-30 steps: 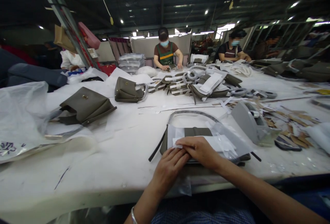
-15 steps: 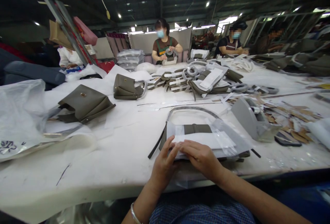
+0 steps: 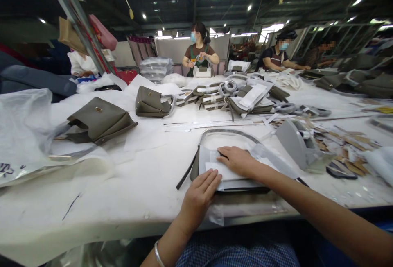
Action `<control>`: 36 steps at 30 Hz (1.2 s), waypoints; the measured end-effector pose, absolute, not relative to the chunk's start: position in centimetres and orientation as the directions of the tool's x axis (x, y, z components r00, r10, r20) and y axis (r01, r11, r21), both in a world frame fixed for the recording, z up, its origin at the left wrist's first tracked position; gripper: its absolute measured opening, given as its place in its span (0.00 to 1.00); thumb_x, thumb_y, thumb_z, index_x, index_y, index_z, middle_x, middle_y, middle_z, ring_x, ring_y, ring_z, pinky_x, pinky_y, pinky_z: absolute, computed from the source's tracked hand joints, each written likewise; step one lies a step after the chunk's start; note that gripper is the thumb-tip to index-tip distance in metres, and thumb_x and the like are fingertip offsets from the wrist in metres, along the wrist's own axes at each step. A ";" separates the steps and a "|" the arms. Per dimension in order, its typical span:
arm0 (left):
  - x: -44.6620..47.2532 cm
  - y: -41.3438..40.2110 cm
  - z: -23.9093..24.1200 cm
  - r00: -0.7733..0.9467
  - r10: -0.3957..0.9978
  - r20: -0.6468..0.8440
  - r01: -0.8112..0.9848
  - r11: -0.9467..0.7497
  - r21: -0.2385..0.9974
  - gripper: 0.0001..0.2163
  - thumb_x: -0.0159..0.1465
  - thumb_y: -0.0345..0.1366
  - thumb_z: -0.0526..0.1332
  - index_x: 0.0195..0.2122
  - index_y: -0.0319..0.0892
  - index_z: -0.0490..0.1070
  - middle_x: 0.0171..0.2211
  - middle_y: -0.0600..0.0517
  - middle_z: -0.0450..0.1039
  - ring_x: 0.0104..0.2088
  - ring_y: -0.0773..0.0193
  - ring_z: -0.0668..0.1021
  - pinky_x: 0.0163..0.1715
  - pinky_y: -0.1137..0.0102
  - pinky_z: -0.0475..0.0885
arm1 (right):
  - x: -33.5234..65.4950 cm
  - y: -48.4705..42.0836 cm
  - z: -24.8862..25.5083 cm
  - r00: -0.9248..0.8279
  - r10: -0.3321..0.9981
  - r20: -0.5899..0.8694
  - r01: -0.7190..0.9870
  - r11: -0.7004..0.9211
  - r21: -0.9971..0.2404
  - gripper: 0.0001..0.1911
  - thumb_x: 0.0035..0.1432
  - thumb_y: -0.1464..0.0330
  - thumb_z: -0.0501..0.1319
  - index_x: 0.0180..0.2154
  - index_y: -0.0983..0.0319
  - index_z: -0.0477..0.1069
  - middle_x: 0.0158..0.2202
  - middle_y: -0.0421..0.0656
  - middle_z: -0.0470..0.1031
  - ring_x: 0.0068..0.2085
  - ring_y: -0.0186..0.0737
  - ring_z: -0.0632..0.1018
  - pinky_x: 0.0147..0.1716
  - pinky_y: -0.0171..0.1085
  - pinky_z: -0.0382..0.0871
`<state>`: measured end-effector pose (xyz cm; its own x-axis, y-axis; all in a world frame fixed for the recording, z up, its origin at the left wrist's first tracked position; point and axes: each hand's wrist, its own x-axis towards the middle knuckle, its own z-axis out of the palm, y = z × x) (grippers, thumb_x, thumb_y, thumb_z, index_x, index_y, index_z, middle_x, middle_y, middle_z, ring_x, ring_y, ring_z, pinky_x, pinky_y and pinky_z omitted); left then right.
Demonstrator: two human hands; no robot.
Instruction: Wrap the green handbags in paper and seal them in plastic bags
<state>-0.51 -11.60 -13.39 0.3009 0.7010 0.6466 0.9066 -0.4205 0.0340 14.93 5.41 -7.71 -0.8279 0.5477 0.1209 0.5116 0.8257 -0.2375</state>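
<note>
In front of me on the white table lies an olive-green handbag (image 3: 194,171), flat, with its wrapped handle (image 3: 229,132) arching away from me. White wrapping paper (image 3: 229,173) covers most of its upper face. My left hand (image 3: 201,191) rests on the paper's near left part, fingers stretched out side by side. Further up, my right hand (image 3: 238,160) lies on the paper near the bag's middle, fingers extended and pressing down. It hides part of the bag's strap. A strip of clear film (image 3: 217,214) hangs at the table's front edge.
A grey tape dispenser (image 3: 293,142) stands right of the bag, beside scattered brown strips (image 3: 346,144). Two more olive handbags (image 3: 100,119) sit to the left, near a plastic bag (image 3: 24,132). Wrapped handbags (image 3: 215,95) are piled beyond. A co-worker (image 3: 199,54) handles a bag across the table.
My right hand has moved forward from beside my left hand onto the bag's middle. My left hand has flattened onto the paper. The co-worker opposite has turned sideways.
</note>
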 end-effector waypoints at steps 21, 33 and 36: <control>-0.7 -11.2 -13.1 0.334 0.705 0.626 0.869 -0.488 0.086 0.18 0.72 0.28 0.50 0.61 0.38 0.66 0.61 0.51 0.67 0.61 0.58 0.70 0.59 0.64 0.69 | 22.9 -7.7 -11.4 -0.846 0.247 0.473 0.210 0.969 -0.132 0.19 0.63 0.69 0.62 0.56 0.62 0.70 0.53 0.44 0.77 0.55 0.43 0.77 0.58 0.43 0.72; -0.7 -11.4 -13.0 0.373 0.709 0.599 0.883 -0.470 0.006 0.21 0.69 0.27 0.57 0.63 0.39 0.64 0.60 0.48 0.69 0.62 0.57 0.69 0.62 0.63 0.66 | 20.3 -7.8 -16.2 -0.647 0.305 0.698 0.151 0.949 -0.275 0.10 0.65 0.74 0.58 0.46 0.64 0.75 0.45 0.45 0.81 0.47 0.40 0.80 0.52 0.42 0.74; -0.4 -11.6 -12.6 0.380 0.730 0.568 0.893 -0.449 -0.020 0.20 0.69 0.29 0.57 0.63 0.39 0.64 0.61 0.48 0.68 0.63 0.56 0.68 0.62 0.61 0.66 | 19.8 -9.0 -15.9 -0.587 0.277 0.761 0.039 0.948 -0.315 0.10 0.66 0.75 0.55 0.41 0.64 0.75 0.39 0.44 0.82 0.42 0.36 0.81 0.52 0.40 0.73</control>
